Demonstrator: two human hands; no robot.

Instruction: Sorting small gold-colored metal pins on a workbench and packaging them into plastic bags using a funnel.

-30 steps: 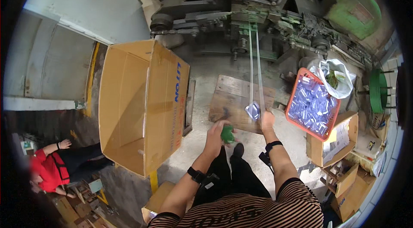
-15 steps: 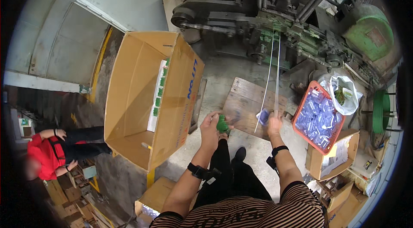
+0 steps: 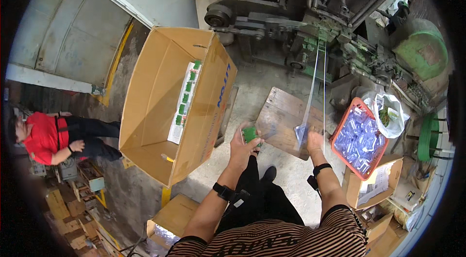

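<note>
My left hand [image 3: 242, 144] is closed around a small green block [image 3: 249, 134] with a textured top, its pale edge showing beside my fingers. To the right, my right hand [image 3: 315, 141] is in a curled shape over the wooden board; what its fingers hold, if anything, cannot be made out. Just left of those fingers, a bluish see-through plastic piece [image 3: 300, 134] hangs at the lower end of a thin pale strip [image 3: 312, 89]. A second thin strip [image 3: 324, 97] runs down from the machine [image 3: 310, 38], passing the right side of my right hand.
A big cardboard box [image 3: 148, 106] at left holds a white strip with several green blocks [image 3: 186, 98]. At right stand a red basket [image 3: 334, 146] of bluish plastic pieces and a white bag [image 3: 399, 123]. A wooden board [image 3: 276, 106] lies below. A person in red [image 3: 43, 135] stands far left.
The view has shifted, so the machine and big box appear farther right. The right hand's strip has shifted, and the plastic piece now hangs stretched beside my fingers. The green block stays in my left hand.
</note>
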